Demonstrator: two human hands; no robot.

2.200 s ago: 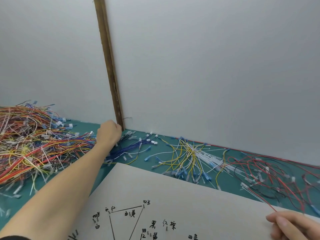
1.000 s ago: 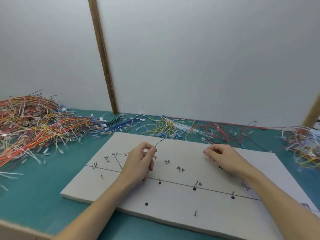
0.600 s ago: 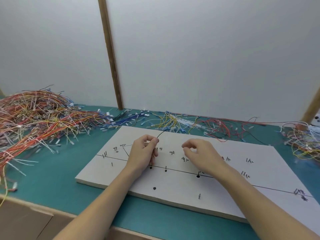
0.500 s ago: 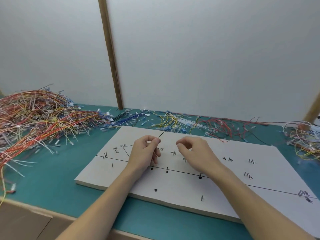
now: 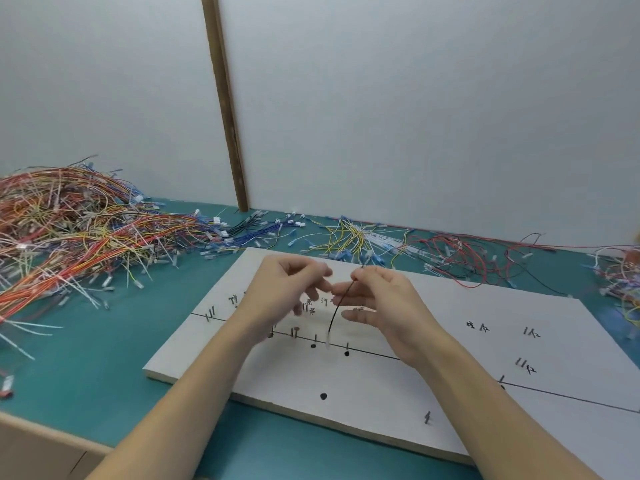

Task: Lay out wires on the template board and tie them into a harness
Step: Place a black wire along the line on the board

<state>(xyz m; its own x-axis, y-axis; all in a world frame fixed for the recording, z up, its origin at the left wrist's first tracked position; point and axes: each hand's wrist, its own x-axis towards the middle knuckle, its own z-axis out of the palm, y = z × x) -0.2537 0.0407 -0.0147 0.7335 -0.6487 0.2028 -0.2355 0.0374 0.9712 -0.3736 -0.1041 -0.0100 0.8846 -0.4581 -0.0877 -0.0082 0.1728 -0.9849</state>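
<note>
The white template board (image 5: 346, 386) lies on the teal table, marked with black lines, dots, handwritten labels and small pegs. My right hand (image 5: 384, 303) pinches a thin black wire (image 5: 337, 310) above the board's middle. The wire hangs down, and its pale terminal end hovers close to the drawn line. My left hand (image 5: 284, 292) is just left of it, blurred, fingers curled near the wire's upper end. I cannot tell whether the left fingers touch the wire.
A big tangle of red, orange and yellow wires (image 5: 69, 233) fills the table's left. Blue (image 5: 263, 230), yellow (image 5: 349, 237) and red wire bunches (image 5: 457, 254) line the wall behind the board. A wooden post (image 5: 227, 109) stands at the back. The table's front edge (image 5: 41, 434) is at the lower left.
The black wire has passed from my left hand's pinch to my right hand, which moved left to meet it. The wire now hangs down over the board.
</note>
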